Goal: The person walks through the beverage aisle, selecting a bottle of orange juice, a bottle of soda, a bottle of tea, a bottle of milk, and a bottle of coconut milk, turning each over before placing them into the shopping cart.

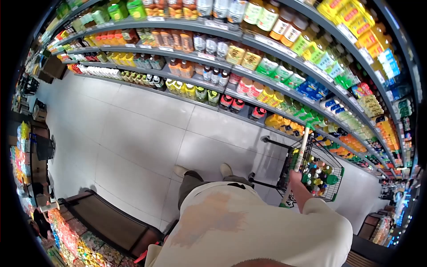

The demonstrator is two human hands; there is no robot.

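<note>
My right hand (295, 176) is closed around the pale handle bar (303, 149) of a shopping cart, near the bar's middle. The wire basket (340, 171) of the cart holds several bottles (316, 169) with caps of various colours. The cart stands to my right, beside the drink shelves. My left hand does not show; the left side of my light shirt (200, 222) is in view without it.
Curved-looking shelves (209, 57) of bottled drinks run across the top and right. Tiled floor (133, 133) lies between them and my shoes (225, 169). At the lower left stands a dark-framed display (111, 218) with colourful packets (66, 227). Boxes (54, 66) stand at the upper left.
</note>
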